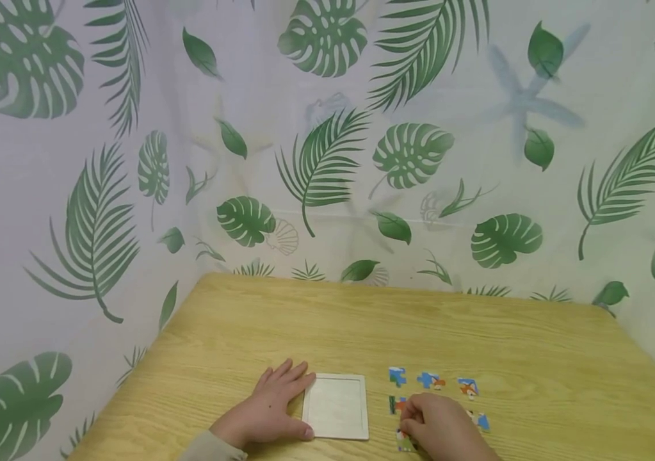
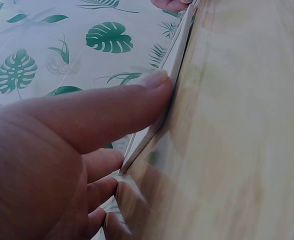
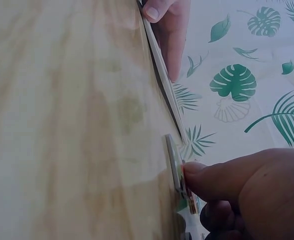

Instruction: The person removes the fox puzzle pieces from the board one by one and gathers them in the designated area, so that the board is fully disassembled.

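Note:
A square, pale puzzle tray (image 1: 335, 407) with a raised rim lies on the table. My left hand (image 1: 274, 403) is spread along its left side, the thumb at the near left corner and the fingertips at the far left corner. To the right of the tray, my right hand (image 1: 439, 422) reaches over several jigsaw puzzle pieces, its thumb and index finger curled together at a jigsaw puzzle piece (image 1: 396, 404) with green and red on it. Another jigsaw puzzle piece (image 1: 403, 440) pokes out below the thumb. In the right wrist view, the thumb (image 3: 196, 172) is right at a thin piece's edge.
Blue-and-orange pieces lie in a loose row beyond the right hand: a left one (image 1: 397, 376), a middle one (image 1: 431, 381) and a right one (image 1: 468, 387). Another piece (image 1: 481, 420) shows beside the right wrist. A leaf-patterned curtain (image 1: 327, 256) borders the wooden table (image 1: 304, 320).

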{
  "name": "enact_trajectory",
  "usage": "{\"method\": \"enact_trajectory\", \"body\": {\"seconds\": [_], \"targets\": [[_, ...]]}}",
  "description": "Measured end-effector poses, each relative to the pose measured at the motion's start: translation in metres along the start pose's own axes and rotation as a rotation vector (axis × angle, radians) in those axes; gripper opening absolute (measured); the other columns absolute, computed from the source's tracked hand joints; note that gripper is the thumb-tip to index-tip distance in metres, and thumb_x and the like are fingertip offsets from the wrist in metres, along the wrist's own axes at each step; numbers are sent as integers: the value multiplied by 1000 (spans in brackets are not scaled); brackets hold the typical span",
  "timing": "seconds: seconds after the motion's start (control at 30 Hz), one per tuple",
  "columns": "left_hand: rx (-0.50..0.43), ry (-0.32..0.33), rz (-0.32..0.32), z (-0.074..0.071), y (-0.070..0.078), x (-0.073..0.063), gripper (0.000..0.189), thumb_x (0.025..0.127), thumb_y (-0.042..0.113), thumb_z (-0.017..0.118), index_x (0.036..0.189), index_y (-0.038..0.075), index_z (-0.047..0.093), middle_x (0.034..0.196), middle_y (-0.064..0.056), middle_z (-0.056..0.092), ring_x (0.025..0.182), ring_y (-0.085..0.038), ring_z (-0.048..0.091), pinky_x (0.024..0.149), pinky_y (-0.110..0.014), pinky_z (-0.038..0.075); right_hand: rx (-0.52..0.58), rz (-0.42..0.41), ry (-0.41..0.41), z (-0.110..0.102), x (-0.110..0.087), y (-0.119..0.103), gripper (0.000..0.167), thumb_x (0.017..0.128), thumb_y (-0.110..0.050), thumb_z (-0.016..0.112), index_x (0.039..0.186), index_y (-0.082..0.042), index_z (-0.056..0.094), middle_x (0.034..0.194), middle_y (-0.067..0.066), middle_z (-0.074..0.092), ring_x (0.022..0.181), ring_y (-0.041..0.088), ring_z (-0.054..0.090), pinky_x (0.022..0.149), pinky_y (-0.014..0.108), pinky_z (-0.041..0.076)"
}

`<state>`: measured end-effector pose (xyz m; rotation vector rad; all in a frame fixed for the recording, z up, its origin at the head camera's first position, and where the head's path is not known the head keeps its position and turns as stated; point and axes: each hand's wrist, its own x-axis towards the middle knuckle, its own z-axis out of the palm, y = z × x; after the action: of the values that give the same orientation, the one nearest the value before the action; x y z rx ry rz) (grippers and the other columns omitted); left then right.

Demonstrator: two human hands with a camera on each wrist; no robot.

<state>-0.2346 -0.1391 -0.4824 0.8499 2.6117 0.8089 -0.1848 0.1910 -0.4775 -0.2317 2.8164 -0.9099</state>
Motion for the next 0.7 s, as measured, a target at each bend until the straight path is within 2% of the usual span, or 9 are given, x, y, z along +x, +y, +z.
{"method": "enact_trajectory", "body": {"seconds": [0.37,0.7], "targets": [[16,6,-5,3,-2,-1,98,79,60,77,157,14,40,165,-11,25,153,-38,10,117,-64,3,-1,-17,7,1,-2,1,16,91,-22,76,80,-19,64,67,-9,57,61,14,50,59,34,43],[-4,4,-5,0,-1,0,95,80,57,78,157,13,41,165,-12,26,153,-39,11,117,-65,2,2,-28,16,2,-1,2,14,91,-20,75,81,-20,65,69,-11,59,62,12,53,60,33,45]]}}
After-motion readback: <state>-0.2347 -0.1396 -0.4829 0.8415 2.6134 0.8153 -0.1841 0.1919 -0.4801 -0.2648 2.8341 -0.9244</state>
